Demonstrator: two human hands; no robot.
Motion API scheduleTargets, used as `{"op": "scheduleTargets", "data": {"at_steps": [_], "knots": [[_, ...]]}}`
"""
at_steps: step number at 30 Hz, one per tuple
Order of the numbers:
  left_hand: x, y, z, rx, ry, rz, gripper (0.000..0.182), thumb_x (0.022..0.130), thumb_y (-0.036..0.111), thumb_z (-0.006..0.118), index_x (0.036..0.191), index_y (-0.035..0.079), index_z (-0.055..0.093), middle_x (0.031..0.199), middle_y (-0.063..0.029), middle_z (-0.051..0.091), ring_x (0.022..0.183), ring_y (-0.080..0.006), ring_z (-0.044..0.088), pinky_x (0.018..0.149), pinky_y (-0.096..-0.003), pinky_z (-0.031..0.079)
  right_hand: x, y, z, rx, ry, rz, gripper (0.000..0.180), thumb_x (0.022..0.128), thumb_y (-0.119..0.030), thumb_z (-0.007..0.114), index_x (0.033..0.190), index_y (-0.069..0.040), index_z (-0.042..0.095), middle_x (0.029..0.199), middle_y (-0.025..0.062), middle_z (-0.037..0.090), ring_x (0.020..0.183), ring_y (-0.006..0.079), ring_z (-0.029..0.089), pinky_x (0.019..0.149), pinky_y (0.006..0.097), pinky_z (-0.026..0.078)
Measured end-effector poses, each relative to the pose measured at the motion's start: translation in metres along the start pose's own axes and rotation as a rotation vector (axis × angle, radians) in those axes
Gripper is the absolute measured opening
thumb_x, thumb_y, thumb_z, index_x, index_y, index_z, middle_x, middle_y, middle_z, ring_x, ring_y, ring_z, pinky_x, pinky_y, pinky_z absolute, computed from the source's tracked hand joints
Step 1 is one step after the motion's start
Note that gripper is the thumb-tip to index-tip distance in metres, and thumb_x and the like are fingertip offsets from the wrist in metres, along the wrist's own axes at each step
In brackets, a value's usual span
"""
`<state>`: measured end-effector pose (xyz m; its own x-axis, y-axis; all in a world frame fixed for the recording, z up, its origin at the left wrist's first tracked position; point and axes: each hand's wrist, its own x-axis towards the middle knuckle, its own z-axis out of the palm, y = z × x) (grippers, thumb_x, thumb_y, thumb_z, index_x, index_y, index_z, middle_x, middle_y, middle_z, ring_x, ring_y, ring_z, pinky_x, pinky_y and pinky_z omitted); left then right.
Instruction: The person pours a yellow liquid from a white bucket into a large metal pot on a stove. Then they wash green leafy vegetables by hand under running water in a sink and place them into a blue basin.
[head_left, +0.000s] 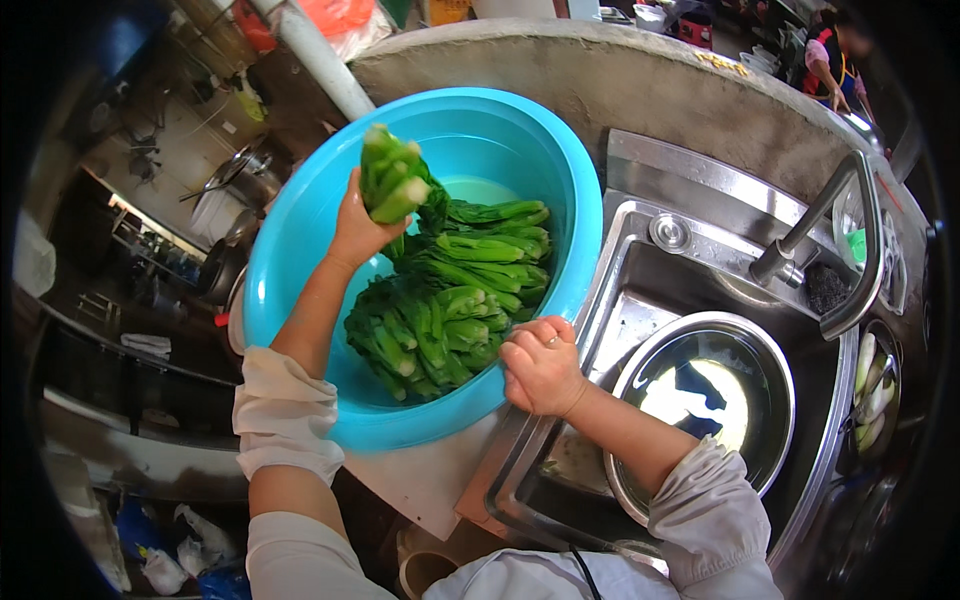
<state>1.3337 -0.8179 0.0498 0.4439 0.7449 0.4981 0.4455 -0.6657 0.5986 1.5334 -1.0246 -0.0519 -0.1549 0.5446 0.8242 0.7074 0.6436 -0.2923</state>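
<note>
A bunch of leafy greens with pale cut stalks is gripped in my left hand, raised over a large blue plastic basin. More bunches of the same greens lie piled in the basin, their stalk ends mostly toward the right and front. Some water shows at the far side of the basin floor. My right hand, with a ring on one finger, is closed over the basin's right front rim, next to the sink.
Right of the basin, a stainless steel sink holds a metal bowl of liquid. A tap arches over its far right corner. Behind runs a low concrete wall. Another person stands beyond it. A pipe rises at the back left.
</note>
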Motion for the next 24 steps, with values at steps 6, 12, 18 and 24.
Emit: {"op": "scheduleTargets", "data": {"at_steps": [6, 12, 18, 24], "knots": [[-0.008, 0.081, -0.064, -0.333, -0.055, -0.216, 0.064, 0.060, 0.008, 0.080, 0.114, 0.005, 0.045, 0.102, -0.0051, 0.055, 0.093, -0.0170, 0.055, 0.080, -0.0319, 0.046, 0.004, -0.005, -0.012, 0.022, -0.117, 0.042, 0.027, 0.066, -0.013, 0.059, 0.091, -0.006, 0.053, 0.086, 0.0093, 0.054, 0.087, 0.0273, 0.052, 0.082, 0.0383, 0.036], [-0.051, 0.183, -0.074, -0.478, -0.146, -0.158, 0.059, 0.061, 0.007, 0.079, 0.111, 0.005, 0.049, 0.099, -0.0048, 0.057, 0.093, -0.0172, 0.056, 0.080, -0.0317, 0.047, 0.063, -0.022, -0.052, 0.544, 0.018, 0.235, 0.099, 0.063, -0.029, 0.080, 0.134, 0.001, 0.018, 0.132, 0.0213, 0.032, 0.123, 0.0338, 0.034, 0.103, 0.0409, 0.026], [-0.071, 0.253, -0.035, -0.329, -0.168, 0.067, 0.079, 0.056, 0.012, 0.081, 0.124, 0.003, 0.041, 0.113, -0.0079, 0.055, 0.103, -0.0174, 0.054, 0.088, -0.0328, 0.044, 0.111, -0.072, -0.079, 0.646, -0.142, 0.075, 0.084, 0.057, -0.026, 0.083, 0.126, -0.001, 0.043, 0.128, 0.0184, 0.043, 0.121, 0.0317, 0.037, 0.100, 0.0370, 0.031], [-0.076, 0.296, -0.007, -0.508, -0.042, 0.096, 0.080, 0.055, 0.014, 0.081, 0.119, -0.003, 0.036, 0.110, -0.0158, 0.053, 0.103, -0.0238, 0.053, 0.090, -0.0347, 0.043, 0.107, -0.090, -0.099, 0.586, 0.119, 0.173, 0.047, 0.066, -0.017, 0.075, 0.107, -0.004, 0.057, 0.111, 0.0119, 0.056, 0.099, 0.0261, 0.055, 0.086, 0.0365, 0.043]]}}
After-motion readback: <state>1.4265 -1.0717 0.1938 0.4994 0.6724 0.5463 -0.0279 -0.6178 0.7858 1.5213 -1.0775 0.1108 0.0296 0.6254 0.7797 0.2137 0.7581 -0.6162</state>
